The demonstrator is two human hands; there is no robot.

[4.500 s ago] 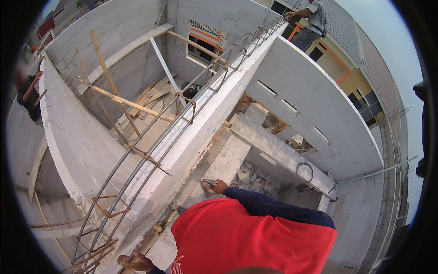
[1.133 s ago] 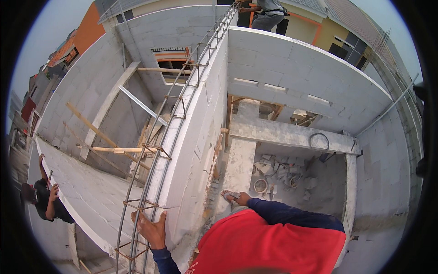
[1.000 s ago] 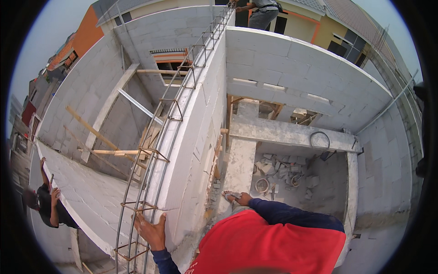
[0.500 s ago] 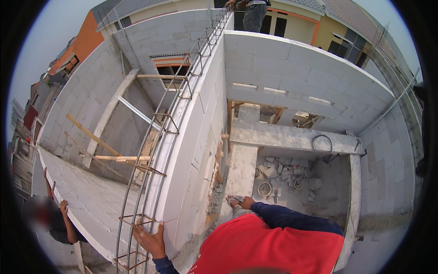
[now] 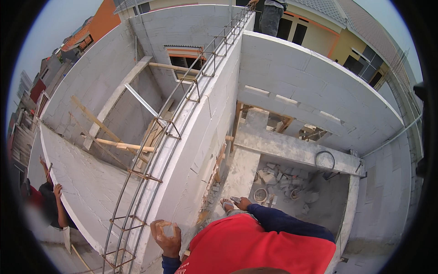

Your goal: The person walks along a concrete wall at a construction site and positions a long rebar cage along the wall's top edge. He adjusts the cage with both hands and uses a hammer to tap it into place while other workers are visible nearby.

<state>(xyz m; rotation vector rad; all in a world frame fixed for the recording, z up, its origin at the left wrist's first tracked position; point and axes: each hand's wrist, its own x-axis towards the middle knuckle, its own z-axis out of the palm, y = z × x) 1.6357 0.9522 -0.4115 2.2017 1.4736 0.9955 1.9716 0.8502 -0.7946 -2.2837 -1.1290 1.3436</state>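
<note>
Holding something unclear (image 5: 236,199), right hand (image 5: 244,204), rebar (image 5: 146,176) cropped

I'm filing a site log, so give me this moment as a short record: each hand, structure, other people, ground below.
Left hand: fingers curled, beside the rebar cage; contact unclear
Right hand: holds a small grey object, type unclear
Structure: cage runs along the top of a pale block wall
Other people: one at left, one near the cage's far end
Below: broken block pieces
</note>
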